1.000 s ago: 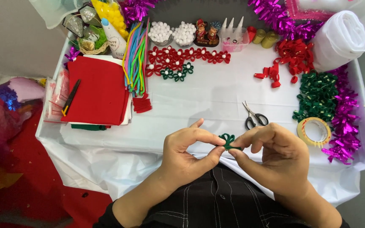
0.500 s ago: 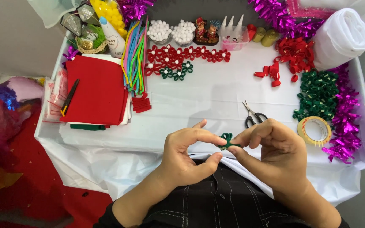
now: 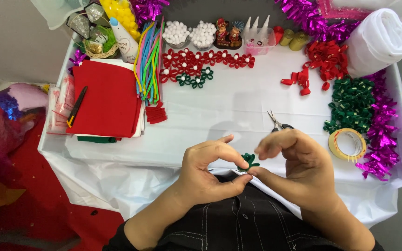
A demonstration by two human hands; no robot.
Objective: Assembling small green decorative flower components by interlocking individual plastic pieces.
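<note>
1. The worktop (image 3: 238, 107) is covered with a white sheet.
2. A stack of red felt sheets (image 3: 105, 100) lies near the left edge.
3. A heap of green felt loops (image 3: 350, 104) is seen by the right edge, with a tape roll (image 3: 347, 144) just beside it.
4. Scissors (image 3: 275, 122) lie behind the right hand (image 3: 303, 167).
5. A green felt flower (image 3: 248, 161) is pinched between the closed fingers of the left hand (image 3: 208, 169) and touched by the right thumb at the near edge; the right forefinger is lifted off it.
</note>
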